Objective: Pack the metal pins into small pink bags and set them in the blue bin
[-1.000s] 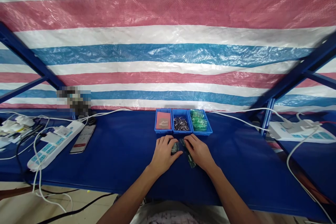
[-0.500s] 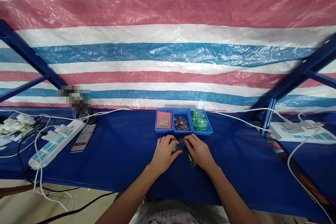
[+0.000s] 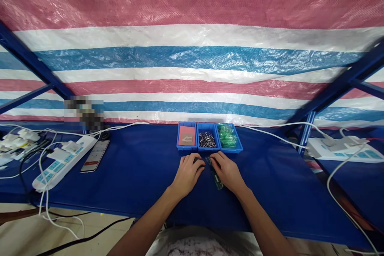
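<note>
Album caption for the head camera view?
Right hand holding a plastic packet, left hand alongside, three blue trays beyond.

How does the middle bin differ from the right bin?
The middle bin holds thin metal pieces, while the right bin holds glossy green packets. The middle bin has a neighbour on each side; the right bin has one only on its left. Both are blue, open-topped and on the table.

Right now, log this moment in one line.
left hand: curled, contents unclear | right hand: holding clear packet | beyond: three blue bins
</note>
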`<action>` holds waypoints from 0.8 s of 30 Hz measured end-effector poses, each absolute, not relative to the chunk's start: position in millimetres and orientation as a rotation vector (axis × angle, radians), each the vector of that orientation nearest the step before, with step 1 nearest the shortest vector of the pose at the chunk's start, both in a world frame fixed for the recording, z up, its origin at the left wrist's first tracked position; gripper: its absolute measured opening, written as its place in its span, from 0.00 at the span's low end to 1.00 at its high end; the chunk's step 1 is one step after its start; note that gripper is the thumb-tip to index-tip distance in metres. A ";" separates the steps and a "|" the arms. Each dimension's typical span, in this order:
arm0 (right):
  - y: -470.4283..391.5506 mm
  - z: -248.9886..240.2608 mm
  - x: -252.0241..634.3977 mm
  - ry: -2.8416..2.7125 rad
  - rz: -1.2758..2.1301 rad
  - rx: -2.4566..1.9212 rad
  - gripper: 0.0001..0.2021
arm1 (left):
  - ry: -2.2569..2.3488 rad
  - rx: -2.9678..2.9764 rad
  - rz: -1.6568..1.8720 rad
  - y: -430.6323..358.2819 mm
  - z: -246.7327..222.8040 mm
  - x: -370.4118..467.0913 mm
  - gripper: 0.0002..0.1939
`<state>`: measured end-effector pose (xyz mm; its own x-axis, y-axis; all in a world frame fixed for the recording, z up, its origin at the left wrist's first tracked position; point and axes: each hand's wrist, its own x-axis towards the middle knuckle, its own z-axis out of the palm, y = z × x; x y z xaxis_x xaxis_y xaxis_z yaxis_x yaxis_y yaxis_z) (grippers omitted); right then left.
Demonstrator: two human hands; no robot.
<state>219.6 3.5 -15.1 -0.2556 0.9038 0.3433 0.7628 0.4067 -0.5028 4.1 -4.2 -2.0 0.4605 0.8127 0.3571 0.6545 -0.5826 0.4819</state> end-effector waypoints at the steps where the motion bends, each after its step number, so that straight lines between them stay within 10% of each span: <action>1: 3.3 -14.9 219.5 -2.079 0.313 -1.412 0.11 | 1.256 2.434 0.823 -4.2 -2.1 4.2 0.06; 24: 1.8 -13.1 220.3 -2.124 0.241 -1.283 0.11 | 1.151 2.365 0.959 -2.1 -10.7 1.9 0.07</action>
